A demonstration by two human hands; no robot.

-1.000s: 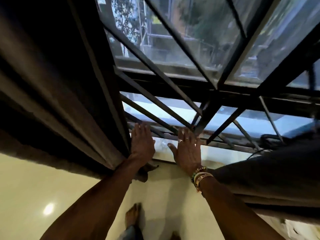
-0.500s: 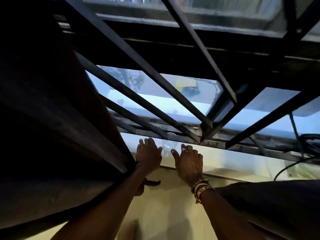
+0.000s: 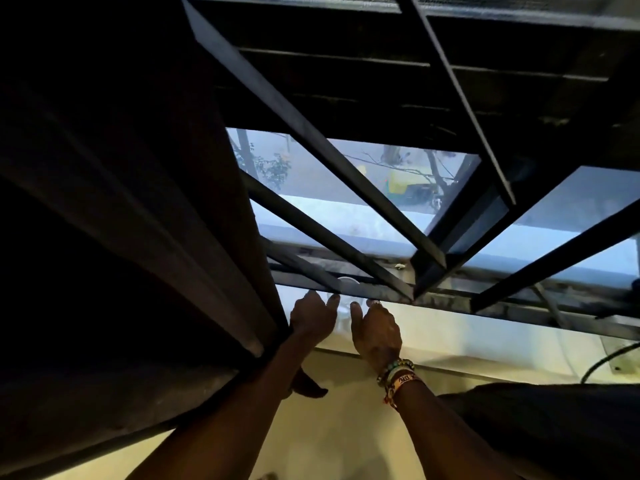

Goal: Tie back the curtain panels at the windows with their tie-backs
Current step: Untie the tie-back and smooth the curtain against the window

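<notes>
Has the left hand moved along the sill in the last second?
No. The left hand still sits on the sill beside the curtain, fingertips near the bottom bar; only the view tilted.

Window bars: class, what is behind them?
Behind the bars are a tree, a pale wall and something yellow-green outside. The curtain covers the window's left part.

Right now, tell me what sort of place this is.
Probably an upstairs room in a home: a dark curtain panel hangs on the left, a metal grille covers the window, and a street with trees lies below outside.
</notes>
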